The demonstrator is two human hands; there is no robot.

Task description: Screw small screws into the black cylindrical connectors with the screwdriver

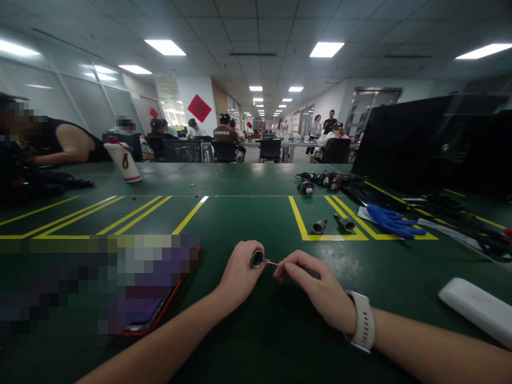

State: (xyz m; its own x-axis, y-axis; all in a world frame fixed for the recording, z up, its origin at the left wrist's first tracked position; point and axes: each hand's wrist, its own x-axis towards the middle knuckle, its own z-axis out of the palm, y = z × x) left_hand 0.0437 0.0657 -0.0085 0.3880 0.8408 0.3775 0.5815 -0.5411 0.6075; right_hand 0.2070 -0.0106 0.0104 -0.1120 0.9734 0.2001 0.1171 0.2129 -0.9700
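My left hand (239,273) is closed around a small dark cylindrical part (256,258), its round open end facing the camera. My right hand (316,288), with a white watch on the wrist, pinches a thin tool (276,263) whose metal tip reaches into the part's opening. Both hands rest low over the green table (256,213) near its front edge.
Two more cylindrical parts (332,224) lie in a yellow-lined box beyond my hands, with several others (320,181) farther back. A blue glove (394,221) lies at right, a white case (476,309) at near right, a phone (152,304) at left, a white cup (124,160) at far left. People sit at the left and behind.
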